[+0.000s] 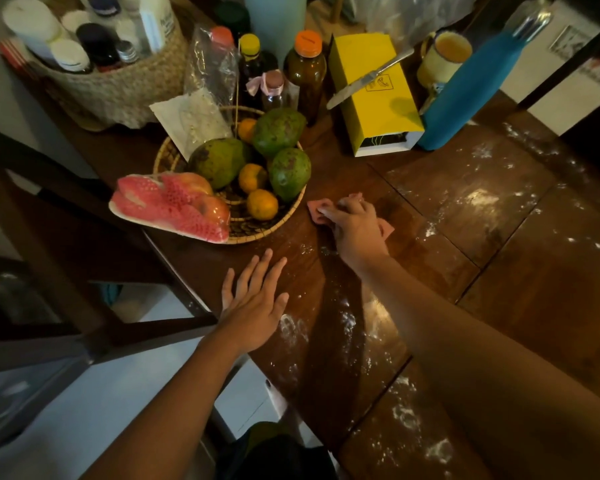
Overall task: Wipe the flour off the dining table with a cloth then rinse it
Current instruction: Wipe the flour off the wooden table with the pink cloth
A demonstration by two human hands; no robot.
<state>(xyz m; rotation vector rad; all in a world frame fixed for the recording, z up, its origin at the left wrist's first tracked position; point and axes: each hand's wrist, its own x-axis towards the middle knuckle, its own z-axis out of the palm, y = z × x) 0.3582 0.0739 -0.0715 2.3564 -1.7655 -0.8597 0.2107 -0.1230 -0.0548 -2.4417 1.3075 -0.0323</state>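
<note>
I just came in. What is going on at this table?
A person is wiping flour off the wooden table. The right hand presses a pink cloth on the wood beside the fruit basket, while the left hand rests flat and open near the table's edge. Much flour is not yet wiped, mostly to the right and nearer the person.

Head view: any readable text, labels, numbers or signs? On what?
No text reads clearly.
Yellow cardboard box: black square outline logo, no legible words.
White plastic bottle in the woven basket: print blurred.
Orange cap on the brown bottle: marking too small to read.
</note>
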